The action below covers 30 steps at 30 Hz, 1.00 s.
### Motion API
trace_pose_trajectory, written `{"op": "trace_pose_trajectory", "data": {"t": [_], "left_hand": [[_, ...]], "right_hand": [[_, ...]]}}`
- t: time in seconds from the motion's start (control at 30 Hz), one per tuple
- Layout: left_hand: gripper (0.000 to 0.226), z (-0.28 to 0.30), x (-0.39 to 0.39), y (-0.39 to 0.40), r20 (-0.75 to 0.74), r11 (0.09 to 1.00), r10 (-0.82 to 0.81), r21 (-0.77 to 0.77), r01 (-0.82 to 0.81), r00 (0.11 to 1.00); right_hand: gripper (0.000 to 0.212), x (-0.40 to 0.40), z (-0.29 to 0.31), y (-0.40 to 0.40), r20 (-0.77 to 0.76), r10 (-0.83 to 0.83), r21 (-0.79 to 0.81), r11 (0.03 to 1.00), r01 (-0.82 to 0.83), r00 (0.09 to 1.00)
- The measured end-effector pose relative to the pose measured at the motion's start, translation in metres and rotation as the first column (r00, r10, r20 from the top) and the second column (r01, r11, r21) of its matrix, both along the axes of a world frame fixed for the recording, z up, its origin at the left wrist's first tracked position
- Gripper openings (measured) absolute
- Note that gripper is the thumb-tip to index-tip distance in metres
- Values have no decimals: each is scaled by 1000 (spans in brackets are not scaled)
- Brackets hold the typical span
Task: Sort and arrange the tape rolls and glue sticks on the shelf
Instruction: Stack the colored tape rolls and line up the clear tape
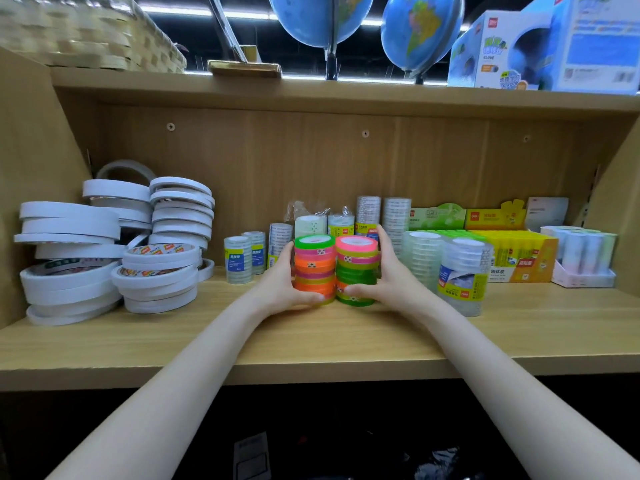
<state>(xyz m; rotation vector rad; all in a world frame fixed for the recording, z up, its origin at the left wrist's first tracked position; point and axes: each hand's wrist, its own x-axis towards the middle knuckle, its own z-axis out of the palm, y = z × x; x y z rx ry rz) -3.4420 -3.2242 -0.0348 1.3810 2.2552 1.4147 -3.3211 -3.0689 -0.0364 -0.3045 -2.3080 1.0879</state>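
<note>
Two stacks of neon tape rolls stand side by side at the middle of the wooden shelf (311,344). My left hand (282,284) grips the left stack (314,268), which is green on top over pink and orange rolls. My right hand (388,275) grips the right stack (356,268), pink on top with green rolls below. Both thumbs curl round the stacks' bases. Clear tape packs (239,259) stand behind and to the left. A yellow box of glue sticks (519,254) sits at the right.
Piles of white double-sided tape rolls (114,251) fill the shelf's left end. Two tall clear tape stacks (460,275) stand right of my right hand. A small pink tray of pastel rolls (585,258) sits far right. Globes (318,19) and a basket (79,32) sit on the upper shelf.
</note>
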Motion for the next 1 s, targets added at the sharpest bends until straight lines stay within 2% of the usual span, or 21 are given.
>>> {"op": "trace_pose_trajectory", "data": {"t": [0.13, 0.27, 0.37, 0.47, 0.57, 0.63, 0.77, 0.8, 0.87, 0.93, 1.0], "left_hand": [[99, 0, -1, -2, 2, 998, 50, -26, -50, 999], [96, 2, 1, -3, -12, 996, 79, -28, -79, 997], [97, 3, 3, -4, 30, 1000, 27, 7, -28, 999], [89, 6, 6, -1, 145, 989, -7, 144, -14, 989], [70, 7, 8, 2, 179, 973, -4, 228, -38, 984], [66, 7, 7, 2, 183, 972, 16, 228, -58, 983], [71, 7, 11, 1, 155, 968, 56, 232, -92, 986], [75, 7, 12, 1, 152, 965, 76, 239, -112, 985], [83, 7, 12, -1, 138, 960, 102, 247, -134, 985], [85, 5, 12, -1, 139, 967, 84, 229, -115, 987], [82, 3, 12, 0, 132, 976, 72, 194, -97, 989]], "right_hand": [[77, 1, -1, 3, 37, -54, 1, 999, 54, 998], [77, -3, 1, 1, 41, -101, -10, 995, 101, 994], [91, -3, 2, -3, -27, -18, -132, 991, 14, 999], [75, -5, 2, -7, -71, 20, -153, 988, -31, 997], [59, -9, 3, -10, -82, 2, -149, 989, -14, 997], [61, -10, 4, -12, -75, -7, -154, 988, -4, 997], [87, -3, 5, -15, -58, -54, -143, 989, 45, 997], [87, 3, 6, -15, -95, -82, -97, 993, 73, 992], [72, 22, 9, -14, -235, -185, 108, 971, 215, 954], [51, 44, 14, -6, -435, -274, 344, 830, 439, 858], [41, 62, 22, 10, -512, -381, 459, 637, 619, 770]]}}
